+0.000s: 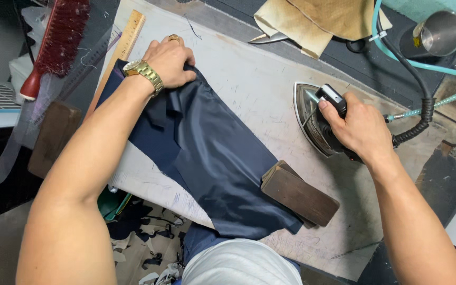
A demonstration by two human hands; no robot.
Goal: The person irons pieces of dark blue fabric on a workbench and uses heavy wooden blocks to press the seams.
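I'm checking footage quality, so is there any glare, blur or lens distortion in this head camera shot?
Head view: even overhead light, soft shadows; mild sheen on the shiny navy lining fabric and a glint on the gold metal wristwatch; sharp at the chrome steam iron; the forearms bulge toward the lower corners, showing wide-angle distortion.

A tailoring workshop — a worn padded pressing bench (270, 89) carries a steam iron (317, 119) on a hose, a wooden ruler (127, 37), a clothes brush (56, 42) and navy fabric (212, 158) — cloth scraps (143, 248) litter the floor.
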